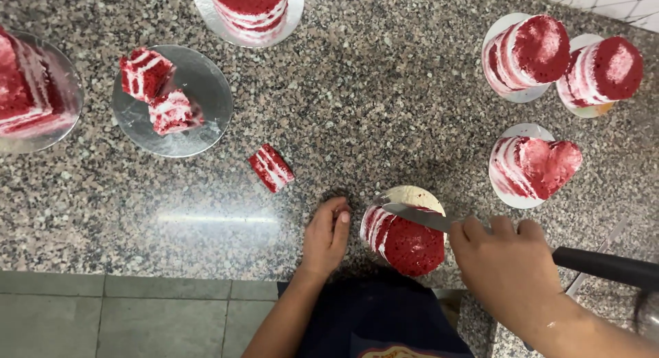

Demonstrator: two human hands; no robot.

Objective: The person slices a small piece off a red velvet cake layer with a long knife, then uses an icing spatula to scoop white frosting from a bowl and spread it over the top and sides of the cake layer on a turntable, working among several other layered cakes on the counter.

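Spreading under everything is the speckled granite table (384, 111). A silver round board (199, 90) carries two red cake chunks (159, 91); three layered red cakes on white boards (525, 56) stand far right. At the near edge sits the small red cake (405, 238) on its board, the left hand (328, 236) resting loosely open beside it, the right hand (508, 269) clamped on a knife (425, 217) laid across its top. A loose slice (271, 168) lies nearby.

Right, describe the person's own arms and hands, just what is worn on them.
Both forearms are bare as far as the picture shows: no sleeves, gloves, watch or bracelet. The left hand and right hand show no rings. At the bottom edge sits a dark navy garment, perhaps an apron, with a coloured badge.
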